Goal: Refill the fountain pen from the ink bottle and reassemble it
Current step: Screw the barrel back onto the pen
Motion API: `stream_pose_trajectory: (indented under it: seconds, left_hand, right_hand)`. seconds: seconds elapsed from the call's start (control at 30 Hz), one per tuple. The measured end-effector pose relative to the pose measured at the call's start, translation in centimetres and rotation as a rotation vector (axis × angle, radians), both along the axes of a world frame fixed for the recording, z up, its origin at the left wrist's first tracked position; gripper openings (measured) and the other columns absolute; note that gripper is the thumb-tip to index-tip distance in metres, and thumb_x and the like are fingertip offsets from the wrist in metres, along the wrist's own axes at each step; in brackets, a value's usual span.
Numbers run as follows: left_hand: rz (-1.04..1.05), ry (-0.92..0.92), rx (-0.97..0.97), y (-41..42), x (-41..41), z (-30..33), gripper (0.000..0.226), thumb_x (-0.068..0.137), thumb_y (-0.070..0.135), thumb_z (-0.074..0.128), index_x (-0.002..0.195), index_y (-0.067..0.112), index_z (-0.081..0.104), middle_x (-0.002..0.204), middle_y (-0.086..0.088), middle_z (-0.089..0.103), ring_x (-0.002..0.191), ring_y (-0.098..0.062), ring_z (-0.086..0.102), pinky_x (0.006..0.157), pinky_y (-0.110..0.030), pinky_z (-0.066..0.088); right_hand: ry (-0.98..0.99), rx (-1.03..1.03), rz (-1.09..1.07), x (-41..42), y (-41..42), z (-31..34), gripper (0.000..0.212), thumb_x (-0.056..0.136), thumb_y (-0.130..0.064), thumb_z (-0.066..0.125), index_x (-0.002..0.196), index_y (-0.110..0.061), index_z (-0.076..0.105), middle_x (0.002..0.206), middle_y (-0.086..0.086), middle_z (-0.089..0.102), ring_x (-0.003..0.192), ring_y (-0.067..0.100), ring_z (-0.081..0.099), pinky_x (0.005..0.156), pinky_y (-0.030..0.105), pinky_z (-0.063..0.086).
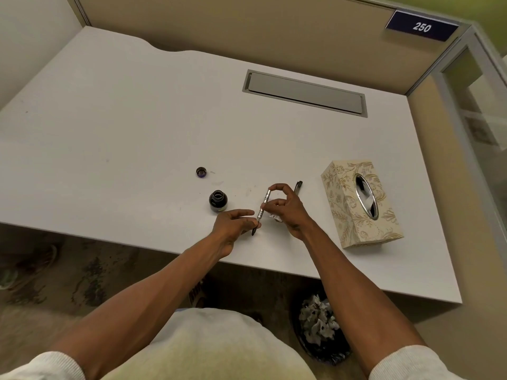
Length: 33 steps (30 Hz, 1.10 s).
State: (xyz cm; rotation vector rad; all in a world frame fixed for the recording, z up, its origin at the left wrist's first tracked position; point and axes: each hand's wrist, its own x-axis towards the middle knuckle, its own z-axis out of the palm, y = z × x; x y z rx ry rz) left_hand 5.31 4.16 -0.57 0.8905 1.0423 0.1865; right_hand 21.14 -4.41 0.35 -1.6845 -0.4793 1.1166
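Observation:
Both hands hold the fountain pen's inner part [262,209], a silver converter with a black nib section pointing down toward me. My left hand [233,229] pinches the black nib end. My right hand [288,208] grips the silver converter with thumb and fingers, and a crumpled tissue [275,217] shows under its palm. The open ink bottle [218,200] stands just left of the hands. Its cap [201,172] lies upside down farther back. A black pen piece [298,186] lies on the table behind my right hand.
A patterned tissue box [362,204] stands to the right on the white desk [109,133]. A metal cable hatch [304,93] is set in the desk's back. Below the front edge sits a waste bin [319,327] with used tissues.

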Motion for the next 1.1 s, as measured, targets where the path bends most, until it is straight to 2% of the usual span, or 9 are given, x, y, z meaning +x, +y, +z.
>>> stream_pose_trajectory:
  seconds: [0.07,0.13,0.27,0.43,0.63,0.73,0.9,1.03,1.1]
  left_hand:
    - [0.0,-0.003,0.002,0.0,0.1,0.0,0.029,0.081,-0.01,0.074,0.106,0.004,0.072,0.09,-0.015,0.079,0.093,-0.03,0.076,0.1,-0.037,0.055]
    - [-0.001,-0.007,0.004,0.1,0.1,-0.1,0.033,0.082,-0.01,0.073,0.113,0.0,0.07,0.093,-0.018,0.078,0.089,-0.028,0.076,0.098,-0.034,0.056]
    - [0.004,-0.01,-0.011,0.1,0.0,-0.1,0.033,0.082,-0.01,0.073,0.113,0.0,0.07,0.093,-0.019,0.077,0.089,-0.027,0.076,0.098,-0.034,0.055]
    - [0.01,-0.019,-0.028,0.0,-0.1,0.0,0.031,0.084,-0.011,0.071,0.112,0.002,0.07,0.1,-0.021,0.077,0.091,-0.029,0.075,0.1,-0.034,0.054]
    - [0.023,-0.021,-0.048,0.1,-0.2,-0.2,0.032,0.083,-0.011,0.072,0.113,0.001,0.069,0.098,-0.021,0.077,0.09,-0.027,0.077,0.096,-0.033,0.056]
    - [0.025,-0.025,-0.057,0.2,-0.3,-0.3,0.029,0.084,-0.011,0.07,0.11,0.003,0.07,0.098,-0.02,0.077,0.09,-0.028,0.076,0.098,-0.034,0.056]
    - [0.022,-0.042,-0.055,0.2,-0.5,-0.3,0.03,0.085,-0.01,0.07,0.112,0.003,0.069,0.094,-0.019,0.078,0.09,-0.028,0.076,0.097,-0.033,0.056]
    - [0.028,-0.042,-0.051,0.2,-0.6,-0.5,0.03,0.084,-0.012,0.07,0.111,0.002,0.069,0.099,-0.021,0.077,0.089,-0.027,0.077,0.097,-0.034,0.056]
    - [0.031,-0.046,-0.057,0.3,-0.7,-0.6,0.031,0.084,-0.012,0.07,0.112,0.002,0.069,0.1,-0.022,0.077,0.088,-0.027,0.077,0.098,-0.034,0.056]
  right_hand:
    - [-0.002,-0.007,-0.013,0.0,0.1,0.0,0.047,0.083,-0.008,0.082,0.122,-0.021,0.058,0.087,0.014,0.073,0.067,0.013,0.061,0.056,0.022,0.045]
    - [0.027,-0.01,-0.022,-0.1,0.1,0.0,0.045,0.085,-0.005,0.078,0.122,-0.021,0.059,0.092,0.011,0.077,0.07,0.013,0.061,0.055,0.021,0.043]
    - [0.032,-0.002,-0.007,-0.1,0.1,0.1,0.044,0.087,-0.002,0.075,0.124,-0.02,0.058,0.098,0.015,0.079,0.07,0.014,0.061,0.056,0.021,0.044]
    - [-0.014,-0.022,-0.021,-0.3,0.1,-0.2,0.048,0.081,-0.009,0.084,0.121,-0.023,0.06,0.087,0.014,0.07,0.072,0.015,0.063,0.056,0.022,0.046]
    - [0.061,-0.012,0.003,-0.4,0.0,0.1,0.047,0.088,-0.003,0.074,0.127,-0.02,0.055,0.103,0.017,0.078,0.075,0.015,0.064,0.055,0.02,0.043]
    - [0.032,-0.022,0.007,-0.5,0.0,0.2,0.049,0.086,-0.006,0.078,0.126,-0.022,0.056,0.096,0.013,0.079,0.074,0.015,0.064,0.056,0.02,0.044]
    - [0.022,-0.026,-0.031,-0.8,-0.2,0.0,0.052,0.081,-0.01,0.085,0.124,-0.02,0.058,0.077,0.006,0.068,0.064,0.013,0.056,0.05,0.019,0.041]
    - [0.032,-0.049,-0.019,-1.2,-0.1,0.2,0.048,0.085,-0.013,0.079,0.125,-0.025,0.056,0.1,0.011,0.079,0.076,0.011,0.063,0.057,0.021,0.042]
    - [0.039,-0.053,-0.009,-1.3,0.0,0.3,0.046,0.088,-0.009,0.074,0.126,-0.024,0.054,0.103,0.011,0.079,0.071,0.004,0.064,0.059,0.021,0.041]
